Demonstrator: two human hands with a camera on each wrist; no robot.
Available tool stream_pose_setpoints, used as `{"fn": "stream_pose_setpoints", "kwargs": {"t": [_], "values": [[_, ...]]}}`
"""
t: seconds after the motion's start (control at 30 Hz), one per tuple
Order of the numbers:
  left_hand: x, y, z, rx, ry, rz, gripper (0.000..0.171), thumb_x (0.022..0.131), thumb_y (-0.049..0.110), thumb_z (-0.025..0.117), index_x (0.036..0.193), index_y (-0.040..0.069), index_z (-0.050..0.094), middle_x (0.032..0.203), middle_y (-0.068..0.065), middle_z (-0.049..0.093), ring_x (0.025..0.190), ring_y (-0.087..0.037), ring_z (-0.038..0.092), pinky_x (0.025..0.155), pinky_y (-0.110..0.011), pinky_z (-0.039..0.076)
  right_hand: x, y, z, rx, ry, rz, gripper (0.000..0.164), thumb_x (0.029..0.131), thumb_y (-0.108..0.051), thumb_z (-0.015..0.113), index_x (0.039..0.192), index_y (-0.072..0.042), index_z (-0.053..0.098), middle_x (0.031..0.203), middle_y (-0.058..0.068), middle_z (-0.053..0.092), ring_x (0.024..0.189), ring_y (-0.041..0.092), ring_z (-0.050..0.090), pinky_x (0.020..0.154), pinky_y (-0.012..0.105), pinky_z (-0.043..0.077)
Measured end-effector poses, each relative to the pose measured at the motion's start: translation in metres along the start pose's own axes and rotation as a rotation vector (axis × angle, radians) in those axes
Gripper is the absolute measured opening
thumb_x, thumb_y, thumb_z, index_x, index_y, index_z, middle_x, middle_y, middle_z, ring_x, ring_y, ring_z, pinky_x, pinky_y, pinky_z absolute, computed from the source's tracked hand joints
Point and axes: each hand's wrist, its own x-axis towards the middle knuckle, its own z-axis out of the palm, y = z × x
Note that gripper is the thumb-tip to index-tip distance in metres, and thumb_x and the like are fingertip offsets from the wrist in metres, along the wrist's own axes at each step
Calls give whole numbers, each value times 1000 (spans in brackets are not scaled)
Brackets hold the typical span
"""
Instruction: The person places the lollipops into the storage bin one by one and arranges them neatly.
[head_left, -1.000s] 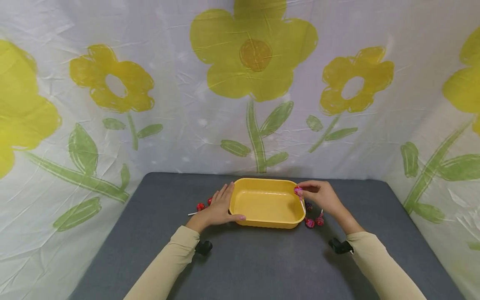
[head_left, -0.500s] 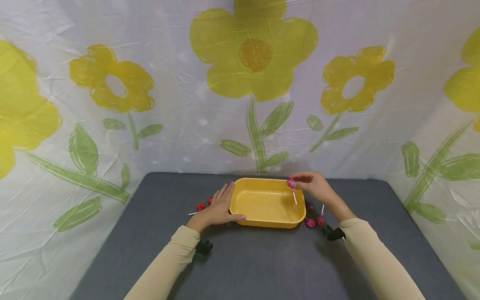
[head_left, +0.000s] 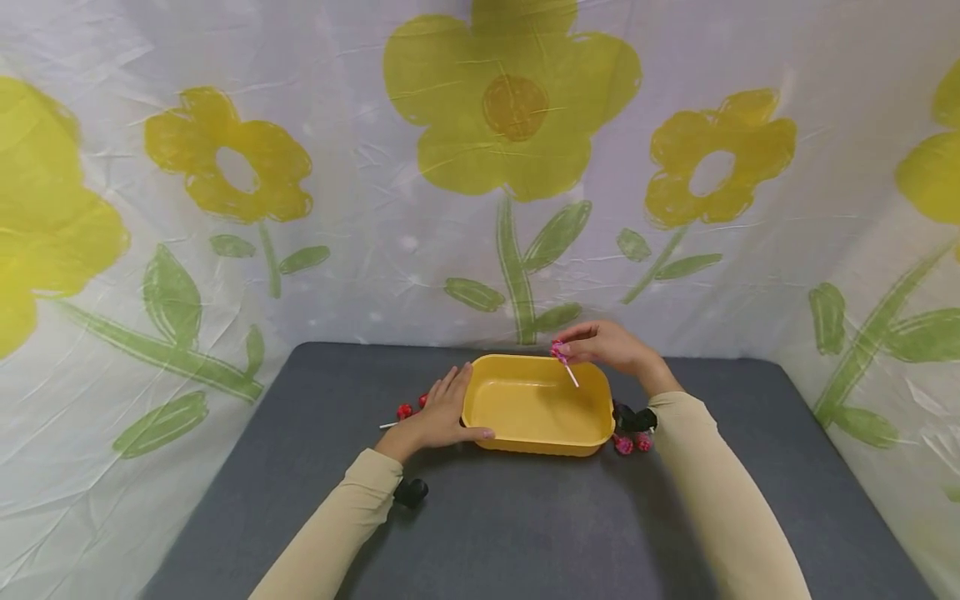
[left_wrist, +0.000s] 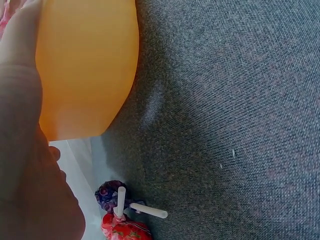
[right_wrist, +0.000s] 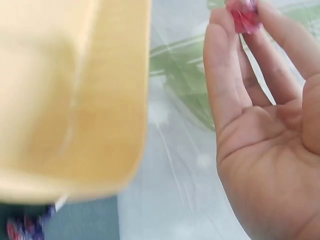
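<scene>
A yellow plastic basin (head_left: 537,446) stands on the table, and no lollipop shows inside it. My left hand (head_left: 438,418) rests along its left side, fingers straight and the thumb over the near rim. Over the basin's far right part, my right hand (head_left: 607,343) pinches a pink-wrapped lollipop (head_left: 558,350) between thumb and fingertips, its white stick pointing down to the right. In the right wrist view the lollipop's wrapped head (right_wrist: 245,16) sits at the fingertips. Beside the left hand lie red lollipops (head_left: 405,411); the left wrist view also has a dark purple one (left_wrist: 106,194).
Pink lollipops (head_left: 624,444) lie by the basin's right side, partly hidden behind the right wrist's camera (head_left: 635,418). A dark-wrapped lollipop (right_wrist: 27,229) shows below the rim in the right wrist view. A flowered curtain (head_left: 360,250) hangs behind the grey table (head_left: 517,525).
My right hand has carried the lollipop from the basin's right rim leftward and away from me, over the basin. The left hand has stayed at the basin's side.
</scene>
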Motion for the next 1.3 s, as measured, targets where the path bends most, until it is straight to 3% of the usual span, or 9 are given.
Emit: {"fn": "stream_pose_setpoints", "kwargs": {"t": [0.17,0.43,0.67,0.77,1.03,1.3], "values": [[0,0,0,-6,-6,-8,127,80,76,61,159,6,-10,169,-12,-6,156,-35,-6,124,-60,2,18,2,7,98,-54,-33,42,98,-14,62,133,7,55,109,-2,72,104,21,71,108,55,43],[1,1,0,16,-19,-31,126,80,77,59,158,10,-15,169,-9,-8,157,-33,-9,125,-58,0,39,12,26,205,-74,-50,29,98,-7,60,124,3,60,103,-1,74,102,23,71,108,55,43],[3,-2,2,17,-8,-25,127,79,78,59,159,9,-12,169,-10,-5,157,-34,-7,125,-58,0,50,20,44,246,-78,-38,44,98,-6,59,137,11,49,104,-4,74,96,13,72,109,55,41],[3,-2,2,18,-8,-20,127,79,78,59,159,8,-12,169,-11,-5,156,-34,-7,125,-59,1,52,23,50,279,-79,-24,43,98,-3,58,137,12,49,102,-4,74,95,13,72,111,57,38],[3,-2,2,6,-16,-18,127,79,78,58,158,11,-15,169,-9,-8,156,-33,-9,125,-58,-1,58,31,59,305,-88,-38,42,97,-1,59,135,14,50,101,-4,75,94,12,73,109,55,39],[3,-1,1,17,-14,-9,128,79,80,57,158,9,-14,169,-10,-7,156,-35,-8,124,-60,1,65,38,70,261,-65,-37,40,97,-5,61,133,11,55,102,-4,75,95,13,73,107,49,45]]}}
